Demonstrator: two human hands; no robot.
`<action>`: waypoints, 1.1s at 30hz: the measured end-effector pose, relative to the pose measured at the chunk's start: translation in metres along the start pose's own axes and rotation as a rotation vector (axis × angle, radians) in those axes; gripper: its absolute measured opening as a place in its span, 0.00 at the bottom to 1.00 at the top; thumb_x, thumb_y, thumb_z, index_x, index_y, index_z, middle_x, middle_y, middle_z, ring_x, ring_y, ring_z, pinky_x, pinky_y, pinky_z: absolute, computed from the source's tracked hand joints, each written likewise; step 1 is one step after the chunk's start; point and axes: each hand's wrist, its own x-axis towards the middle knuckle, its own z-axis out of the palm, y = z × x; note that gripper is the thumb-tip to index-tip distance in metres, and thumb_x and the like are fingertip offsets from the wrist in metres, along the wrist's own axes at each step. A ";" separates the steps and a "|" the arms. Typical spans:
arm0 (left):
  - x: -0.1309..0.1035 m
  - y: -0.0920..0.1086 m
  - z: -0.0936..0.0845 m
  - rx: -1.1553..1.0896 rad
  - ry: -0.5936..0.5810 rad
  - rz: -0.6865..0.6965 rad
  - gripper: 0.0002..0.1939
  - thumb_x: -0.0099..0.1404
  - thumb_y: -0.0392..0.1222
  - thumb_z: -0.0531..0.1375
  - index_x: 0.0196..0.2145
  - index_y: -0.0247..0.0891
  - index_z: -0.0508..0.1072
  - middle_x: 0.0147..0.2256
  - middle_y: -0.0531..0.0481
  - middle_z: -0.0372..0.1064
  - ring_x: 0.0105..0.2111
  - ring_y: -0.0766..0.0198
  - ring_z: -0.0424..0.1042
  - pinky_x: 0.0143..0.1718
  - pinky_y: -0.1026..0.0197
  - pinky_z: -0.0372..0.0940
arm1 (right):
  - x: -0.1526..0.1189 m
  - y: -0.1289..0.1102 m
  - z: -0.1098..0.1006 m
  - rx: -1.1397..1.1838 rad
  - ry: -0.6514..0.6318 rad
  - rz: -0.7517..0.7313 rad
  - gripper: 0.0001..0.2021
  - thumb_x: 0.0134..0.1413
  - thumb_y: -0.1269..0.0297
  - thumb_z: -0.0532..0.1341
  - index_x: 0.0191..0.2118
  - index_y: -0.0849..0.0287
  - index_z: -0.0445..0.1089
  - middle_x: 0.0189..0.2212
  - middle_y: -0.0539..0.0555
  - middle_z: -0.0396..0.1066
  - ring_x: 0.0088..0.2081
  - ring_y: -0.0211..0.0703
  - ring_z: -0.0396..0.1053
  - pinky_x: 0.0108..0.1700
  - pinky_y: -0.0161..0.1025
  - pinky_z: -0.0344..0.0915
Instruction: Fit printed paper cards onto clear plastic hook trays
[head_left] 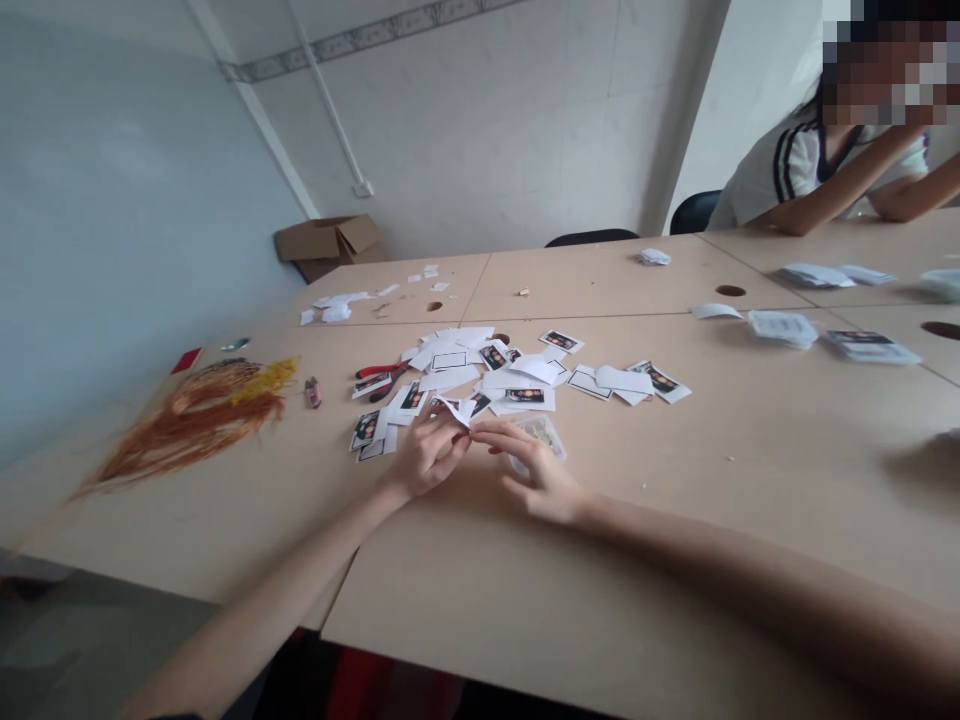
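My left hand (431,453) is closed on a small white card (454,411), which stands tilted above its fingers. My right hand (541,475) reaches in from the right, its fingertips at the lower corner of that card and its other fingers spread. Just behind my right hand a clear plastic box (546,436) with small pieces inside lies partly covered. Beyond both hands a loose heap of white cards (448,379) spreads over the table, some showing a dark printed picture. Red-handled pliers (381,372) lie at the heap's left edge, partly under a card.
Orange and yellow threads (199,420) lie on the left of the table (637,600), near a small pink object (313,393). Card stacks (782,328) sit at the right. An open cardboard box (328,240) stands behind. A person (806,165) leans on the table at the far right.
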 end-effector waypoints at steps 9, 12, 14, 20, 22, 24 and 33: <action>0.003 0.001 -0.002 0.127 -0.010 0.106 0.07 0.59 0.37 0.49 0.25 0.38 0.64 0.24 0.51 0.63 0.28 0.63 0.62 0.41 0.57 0.52 | -0.001 0.007 0.004 0.198 0.034 0.113 0.23 0.44 0.78 0.50 0.48 0.57 0.61 0.49 0.55 0.58 0.50 0.41 0.58 0.47 0.43 0.63; 0.002 0.001 -0.002 0.161 -0.032 0.108 0.07 0.60 0.37 0.48 0.27 0.37 0.63 0.26 0.50 0.64 0.31 0.63 0.62 0.41 0.57 0.53 | -0.001 0.011 0.004 0.293 0.061 0.141 0.22 0.44 0.78 0.50 0.47 0.57 0.63 0.49 0.54 0.60 0.50 0.42 0.59 0.48 0.44 0.61; 0.002 0.001 -0.001 0.170 -0.047 0.104 0.07 0.61 0.38 0.48 0.28 0.37 0.62 0.27 0.50 0.63 0.31 0.63 0.61 0.40 0.57 0.54 | 0.000 0.014 0.004 0.356 0.073 0.168 0.21 0.45 0.77 0.50 0.47 0.56 0.64 0.48 0.54 0.62 0.49 0.41 0.61 0.48 0.44 0.61; 0.000 -0.001 0.001 0.213 -0.085 0.088 0.08 0.61 0.42 0.49 0.26 0.37 0.61 0.26 0.50 0.61 0.33 0.62 0.60 0.38 0.59 0.57 | 0.003 0.012 0.001 0.378 0.075 0.260 0.17 0.44 0.76 0.51 0.40 0.56 0.69 0.41 0.52 0.69 0.43 0.41 0.65 0.46 0.44 0.61; 0.000 -0.001 0.001 0.206 -0.104 0.096 0.08 0.61 0.42 0.49 0.28 0.37 0.62 0.27 0.50 0.62 0.34 0.62 0.60 0.38 0.59 0.57 | 0.004 0.010 0.000 0.412 0.077 0.305 0.16 0.44 0.76 0.51 0.39 0.58 0.69 0.39 0.52 0.70 0.41 0.40 0.66 0.45 0.43 0.62; -0.001 -0.001 0.001 0.190 -0.110 0.103 0.08 0.61 0.41 0.49 0.28 0.36 0.62 0.28 0.49 0.62 0.34 0.62 0.60 0.38 0.60 0.57 | 0.004 0.009 0.000 0.448 0.087 0.333 0.15 0.44 0.76 0.52 0.38 0.59 0.70 0.38 0.53 0.70 0.40 0.40 0.67 0.45 0.43 0.62; -0.001 -0.002 0.003 0.171 -0.094 0.119 0.07 0.60 0.42 0.52 0.29 0.36 0.63 0.29 0.50 0.63 0.35 0.62 0.61 0.38 0.60 0.58 | 0.006 0.010 -0.001 0.527 0.101 0.349 0.12 0.45 0.73 0.54 0.37 0.58 0.70 0.37 0.52 0.70 0.39 0.39 0.67 0.43 0.41 0.62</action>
